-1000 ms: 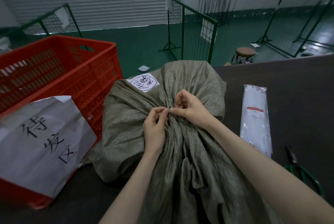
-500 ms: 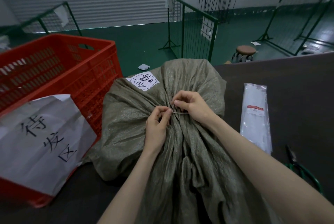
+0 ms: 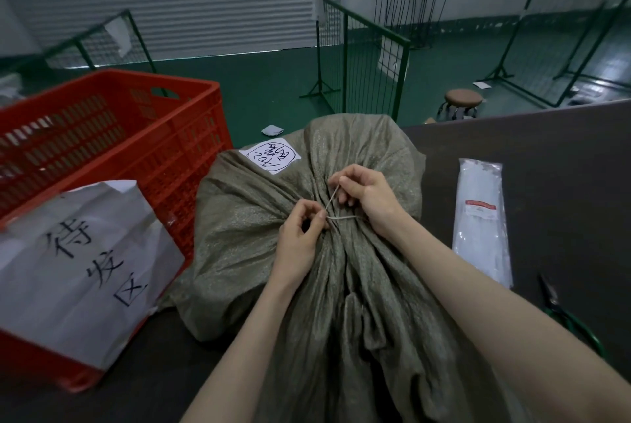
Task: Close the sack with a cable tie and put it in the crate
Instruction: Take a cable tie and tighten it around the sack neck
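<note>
1 sack point(image 3: 273, 252) | 1 cable tie point(image 3: 341, 217): left hand point(image 3: 297, 238), right hand point(image 3: 368, 193) grips pinching it | 1 crate point(image 3: 112, 135) at 9 o'clock

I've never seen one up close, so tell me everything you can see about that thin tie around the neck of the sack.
The cable tie is a thin, pale strip, plastic by the look of it. It is looped around the gathered neck of the olive woven sack. The left hand pinches it at the neck, where its head would be. The right hand holds its free tail, which runs up from there.
</note>
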`<state>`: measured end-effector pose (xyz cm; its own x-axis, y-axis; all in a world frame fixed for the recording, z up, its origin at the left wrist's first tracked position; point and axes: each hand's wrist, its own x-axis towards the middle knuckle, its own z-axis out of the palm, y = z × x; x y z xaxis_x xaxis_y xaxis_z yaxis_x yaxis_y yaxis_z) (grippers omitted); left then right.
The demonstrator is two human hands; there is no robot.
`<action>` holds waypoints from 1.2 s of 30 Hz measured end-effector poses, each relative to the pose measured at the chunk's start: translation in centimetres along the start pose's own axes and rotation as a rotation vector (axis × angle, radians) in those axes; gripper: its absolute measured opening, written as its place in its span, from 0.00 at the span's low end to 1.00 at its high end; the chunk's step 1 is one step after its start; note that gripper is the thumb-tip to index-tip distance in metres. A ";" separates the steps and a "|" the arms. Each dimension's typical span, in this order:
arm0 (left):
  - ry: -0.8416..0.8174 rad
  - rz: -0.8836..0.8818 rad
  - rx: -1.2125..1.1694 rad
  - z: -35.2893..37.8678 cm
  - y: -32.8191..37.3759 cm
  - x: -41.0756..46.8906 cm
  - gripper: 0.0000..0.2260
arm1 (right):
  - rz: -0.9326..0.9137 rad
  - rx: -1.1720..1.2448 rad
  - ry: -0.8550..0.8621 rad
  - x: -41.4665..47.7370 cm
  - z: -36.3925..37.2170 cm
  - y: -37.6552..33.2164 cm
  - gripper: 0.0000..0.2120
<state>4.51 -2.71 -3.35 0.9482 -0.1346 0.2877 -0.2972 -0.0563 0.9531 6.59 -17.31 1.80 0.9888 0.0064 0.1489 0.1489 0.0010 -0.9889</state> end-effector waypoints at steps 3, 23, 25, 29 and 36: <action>-0.015 0.001 0.067 -0.3 -0.1 -0.2 0.03 | 0.014 0.052 0.030 -0.2 0.3 -0.5 0.13; 0.019 0.286 0.501 -0.8 3.9 -3.7 0.07 | -0.207 0.283 0.188 -3.8 1.9 -13.0 0.11; 0.023 0.306 0.530 -0.9 4.0 -3.8 0.06 | -0.209 0.348 0.190 -4.1 2.1 -13.8 0.12; 0.034 0.339 0.574 -0.7 4.1 -4.1 0.04 | -0.192 0.486 0.191 -5.0 2.0 -14.8 0.12; 0.019 0.371 0.612 -0.5 3.8 -4.2 0.01 | -0.214 0.570 0.162 -6.5 1.2 -16.2 0.12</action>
<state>-0.56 -1.90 -0.89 0.7726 -0.2351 0.5898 -0.6046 -0.5561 0.5703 -2.21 -16.17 16.84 0.9327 -0.2041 0.2975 0.3607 0.5189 -0.7750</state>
